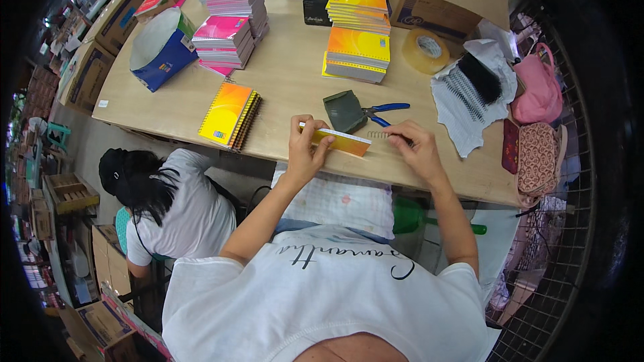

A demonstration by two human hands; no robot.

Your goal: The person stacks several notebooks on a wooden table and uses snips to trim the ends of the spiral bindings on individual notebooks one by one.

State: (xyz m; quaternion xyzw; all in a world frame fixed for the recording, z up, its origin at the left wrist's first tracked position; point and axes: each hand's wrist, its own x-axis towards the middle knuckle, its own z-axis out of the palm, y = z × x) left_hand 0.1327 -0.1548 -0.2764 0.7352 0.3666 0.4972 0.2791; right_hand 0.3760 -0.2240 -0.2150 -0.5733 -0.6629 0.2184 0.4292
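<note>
My left hand (307,147) grips a small yellow-orange notebook (350,145) on its edge, fingers and thumb pinching it near its left end. My right hand (417,151) pinches a dark spiral wire (378,135), whose free end points at the notebook's perforated edge. Whether the wire has entered the holes is too small to tell. Just beyond my hands lie cutting pliers with blue handles (385,108), beside a dark square container (345,111). To the left sits a stack of spiral-bound yellow notebooks (229,115).
Unbound yellow notebooks (357,53) and pink notebooks (221,37) stand in piles farther back. Clear tape (426,51) and black wire coils (477,80) on white wrapping (457,129) lie right. A cardboard box (436,3) stands behind. Another person (181,194) sits at left.
</note>
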